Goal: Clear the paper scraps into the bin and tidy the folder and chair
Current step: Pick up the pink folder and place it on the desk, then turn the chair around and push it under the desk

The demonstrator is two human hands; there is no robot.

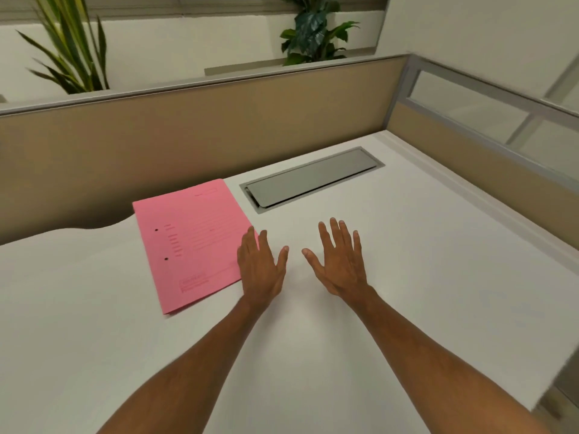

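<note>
Desk [407,277] holds pink folder [191,242]; left hand [261,270], right hand [340,264], fingers spread, empty

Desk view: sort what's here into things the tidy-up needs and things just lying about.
Part of the job:
- pink folder, flat on the desk, left hand overlapping its right edge
- right hand, open, holding nothing

No scraps, bin or chair in view.

Just there:
- grey cable hatch, closed
- divider
- two plants behind it

pink folder [191,242] | closed, flat | on white desk [407,277], left of grey hatch [310,180]
</note>
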